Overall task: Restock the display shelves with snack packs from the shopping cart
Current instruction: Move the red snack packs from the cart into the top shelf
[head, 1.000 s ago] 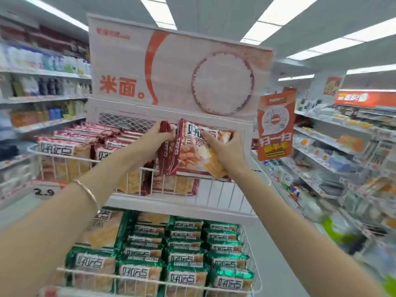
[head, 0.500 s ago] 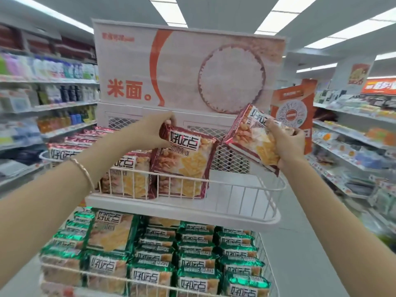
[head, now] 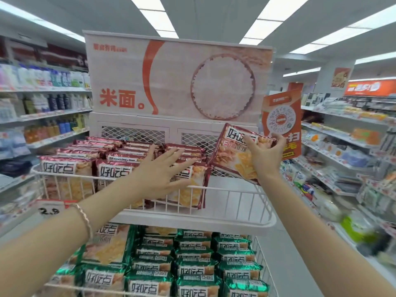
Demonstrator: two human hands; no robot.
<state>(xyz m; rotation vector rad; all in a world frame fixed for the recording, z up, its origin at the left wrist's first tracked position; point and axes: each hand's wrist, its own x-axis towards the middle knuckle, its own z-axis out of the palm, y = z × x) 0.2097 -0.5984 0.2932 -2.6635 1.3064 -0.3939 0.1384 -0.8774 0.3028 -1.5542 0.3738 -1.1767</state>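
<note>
Two hands reach out to a white wire display. The left hand (head: pixel 162 170) lies flat with its fingers straight and spread, resting on the front pack (head: pixel 192 189), which stands upright against the wire rim at the right end of the row. A bracelet (head: pixel 84 219) sits on that wrist.

The right hand (head: pixel 265 155) is curled round a pack (head: pixel 233 155), thumb across its printed face and fingers behind its right edge. This pack is red, tilted with its top leaning left, and held in the air above the bare right part of the top shelf (head: pixel 246 189). Its lower left corner is just beside the front pack's column; whether they touch cannot be told.

Red packs (head: pixel 70 168) fill the left and middle of the top shelf in rows, the front ones upright and the ones behind lying stacked back to the mesh panel (head: pixel 132 131). Green packs (head: pixel 192 264) fill the lower shelf (head: pixel 260 249) in close rows.

Above the mesh stands a large board (head: pixel 171 78) with red characters and a round picture of rice. An orange sign (head: pixel 280 116) hangs at the display's right, behind the right hand. A price tag (head: pixel 50 209) reading 2.9 sits at the lower left of the top shelf. Aisle shelves (head: pixel 42 112) of blurred goods run along both sides.
</note>
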